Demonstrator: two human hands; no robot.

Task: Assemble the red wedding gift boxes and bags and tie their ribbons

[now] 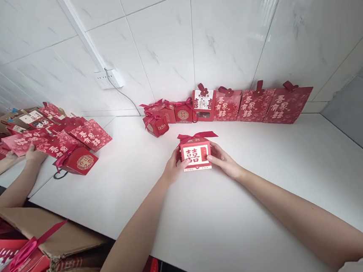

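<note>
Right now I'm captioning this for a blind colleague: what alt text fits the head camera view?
The person's left hand and right hand hold a red gift box with a ribbon bow on a white table. Behind, red gift bags line the tiled wall; at left, another person's hand touches a pile of red bags.

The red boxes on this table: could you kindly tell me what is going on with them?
A person holds a small red box with a ribbon bow on the white table, left hand at its left side, right hand at its right. Along the wall stand red bags and more ribbon boxes in a row. Farther left, another person's hand rests on a pile of flat red bags.
</note>
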